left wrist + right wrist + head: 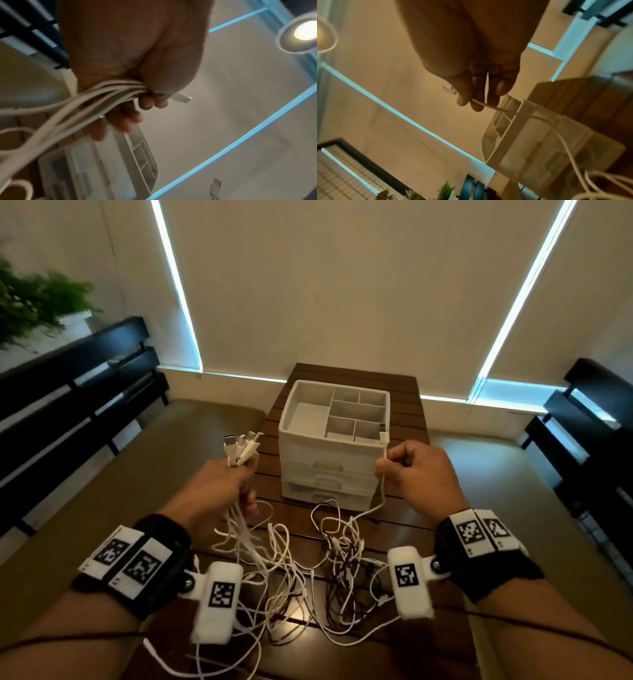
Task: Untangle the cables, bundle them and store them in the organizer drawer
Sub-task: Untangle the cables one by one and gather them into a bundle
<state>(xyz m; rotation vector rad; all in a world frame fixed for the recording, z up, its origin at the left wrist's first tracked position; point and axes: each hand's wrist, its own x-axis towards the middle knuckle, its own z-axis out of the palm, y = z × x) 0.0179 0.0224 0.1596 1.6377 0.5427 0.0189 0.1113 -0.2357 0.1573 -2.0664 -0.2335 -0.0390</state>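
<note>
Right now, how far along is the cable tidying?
Early. Done: the left hand grips several white cable ends gathered together. In hand: the right hand pinches one more white cable near its plug, its length trailing into the tangle on the table. Left: most cables remain knotted, none is bundled, and the organizer has all its drawers shut.

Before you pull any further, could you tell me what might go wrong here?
1. The single cable in the right hand runs down into the tangle; pulling may tighten knots.
2. The left hand grips several cable ends, so tugging could drag the whole pile.
3. Taut cable beside the organizer may snag it.
</note>
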